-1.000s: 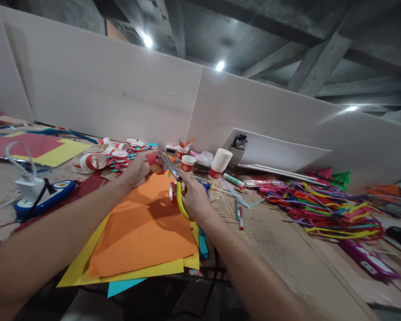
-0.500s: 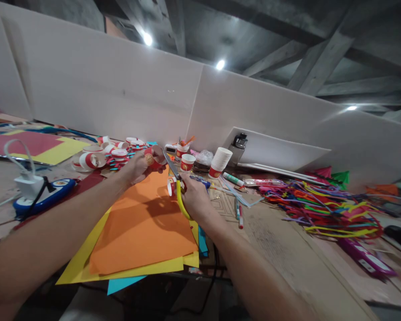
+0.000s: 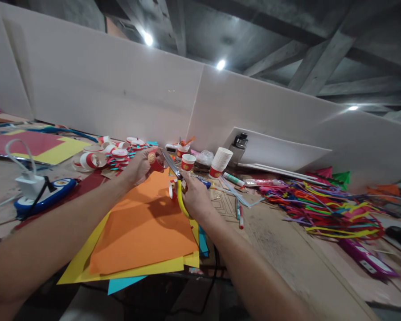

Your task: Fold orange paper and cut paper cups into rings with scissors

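Observation:
My left hand [image 3: 138, 167] is closed around a red paper cup piece [image 3: 154, 161] held just above the table. My right hand [image 3: 194, 198] grips yellow-handled scissors [image 3: 177, 187], whose blades point up and left and meet the cup piece. A small red-and-white cup scrap [image 3: 171, 189] lies beside the scissor handle. Under both hands lies an orange paper sheet [image 3: 143, 227] stacked on yellow paper [image 3: 87, 258] and blue paper [image 3: 120, 285].
Cut cup rings [image 3: 90, 160] and scraps sit at left, near a charger on a blue power strip [image 3: 43, 198]. Stacked white cups [image 3: 219, 162], a small red cup [image 3: 187, 162], a bottle [image 3: 238, 145], markers [image 3: 238, 209] and a heap of coloured strips [image 3: 324, 207] lie right. White boards [image 3: 120, 98] wall the back.
My left hand has turned the cup piece a little while the scissor blades stay at it. Both arms remain almost in place.

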A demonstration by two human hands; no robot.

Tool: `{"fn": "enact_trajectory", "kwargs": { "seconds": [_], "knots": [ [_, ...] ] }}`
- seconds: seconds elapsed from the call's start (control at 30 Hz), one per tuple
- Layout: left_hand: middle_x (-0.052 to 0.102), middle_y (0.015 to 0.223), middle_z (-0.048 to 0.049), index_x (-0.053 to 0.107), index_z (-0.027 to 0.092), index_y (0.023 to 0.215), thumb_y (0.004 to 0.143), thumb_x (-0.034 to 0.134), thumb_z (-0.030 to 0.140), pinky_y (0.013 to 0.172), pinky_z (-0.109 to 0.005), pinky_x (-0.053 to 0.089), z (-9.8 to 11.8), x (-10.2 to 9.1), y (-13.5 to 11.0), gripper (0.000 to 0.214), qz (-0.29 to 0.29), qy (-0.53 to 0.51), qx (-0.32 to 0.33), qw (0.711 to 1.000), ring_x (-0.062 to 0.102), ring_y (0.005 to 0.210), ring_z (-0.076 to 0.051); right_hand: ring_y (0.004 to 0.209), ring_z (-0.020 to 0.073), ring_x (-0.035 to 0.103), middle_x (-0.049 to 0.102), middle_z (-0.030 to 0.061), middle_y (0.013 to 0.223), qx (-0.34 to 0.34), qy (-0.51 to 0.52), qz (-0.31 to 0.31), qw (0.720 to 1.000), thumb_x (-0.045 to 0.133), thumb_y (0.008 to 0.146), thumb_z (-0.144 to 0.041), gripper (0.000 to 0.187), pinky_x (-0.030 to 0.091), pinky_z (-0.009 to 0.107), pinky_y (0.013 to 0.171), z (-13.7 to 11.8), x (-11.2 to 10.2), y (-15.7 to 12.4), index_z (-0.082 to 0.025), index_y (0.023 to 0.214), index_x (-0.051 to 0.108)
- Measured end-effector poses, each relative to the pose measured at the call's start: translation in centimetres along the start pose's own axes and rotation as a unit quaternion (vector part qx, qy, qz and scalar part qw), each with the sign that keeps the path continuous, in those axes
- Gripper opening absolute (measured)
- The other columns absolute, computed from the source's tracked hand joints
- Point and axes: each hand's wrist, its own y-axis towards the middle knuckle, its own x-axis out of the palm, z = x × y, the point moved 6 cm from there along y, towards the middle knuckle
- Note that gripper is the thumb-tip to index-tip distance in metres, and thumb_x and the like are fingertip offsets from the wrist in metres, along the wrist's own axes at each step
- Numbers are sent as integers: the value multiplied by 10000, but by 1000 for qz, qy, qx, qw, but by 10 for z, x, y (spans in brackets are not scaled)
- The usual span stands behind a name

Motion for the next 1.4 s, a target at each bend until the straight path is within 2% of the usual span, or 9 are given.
{"fn": "enact_trajectory", "kwargs": {
  "seconds": [0.13,0.37,0.5,0.6,0.7,0.8,0.97,1.23,1.4],
  "knots": [
    [550,691,11,606,141,748,764,697,258,522,-207,433,0,-1,1,149,0,-9,5,1000,519,604,-90,783,183,602,680,71,912,-2,-12,-6,1000,457,931,-297,330,338,257,623,0,1,0,-197,1230,555],
    [533,648,3,593,141,690,787,679,279,512,-221,419,6,5,-1,189,-52,-5,9,999,515,569,-95,752,174,606,684,57,854,-3,-9,5,1000,459,925,-292,231,304,254,600,0,0,0,-196,1084,596],
    [574,701,-10,607,140,719,730,734,295,550,-229,444,7,-1,0,201,-3,2,-4,1000,557,634,-114,736,167,600,677,47,826,3,-5,-5,1000,466,913,-268,222,300,251,595,0,-1,0,-195,1077,596],
    [599,717,0,624,140,752,676,778,285,577,-215,434,17,-8,1,225,66,-9,46,997,545,628,-94,719,160,589,671,44,818,3,2,-11,1000,467,913,-261,216,306,246,595,-1,0,0,-189,1070,596],
    [607,681,3,626,138,736,655,790,295,584,-221,431,22,-8,0,242,89,-7,66,994,548,609,-98,705,154,580,668,46,841,-1,7,-12,1000,472,912,-271,213,329,240,604,-1,2,0,-187,1064,595],
    [594,630,1,643,135,739,664,779,314,541,-222,410,20,-4,-2,237,69,15,55,996,532,564,-104,726,161,587,666,58,926,-3,4,-3,1000,493,902,-299,268,361,242,624,0,2,-1,-202,1137,579],
    [611,676,-12,650,148,734,681,773,312,570,-227,437,10,-2,-3,212,24,5,37,999,548,596,-112,844,191,616,657,81,1030,-3,8,8,1000,458,921,-318,353,403,256,672,0,-1,-1,-220,1252,530],
    [543,605,7,625,144,675,673,786,309,536,-218,405,12,-3,-1,230,17,3,24,1000,504,569,-102,755,181,617,687,60,936,-5,-7,-15,1000,456,922,-311,258,337,257,603,-1,-1,0,-209,1131,568],
    [543,614,0,620,153,663,708,737,296,516,-230,393,16,3,-1,190,-28,18,22,999,484,555,-104,777,178,629,697,55,897,-12,-10,-5,1000,466,903,-228,200,331,256,625,0,1,0,-190,1068,572]
  ]
}}
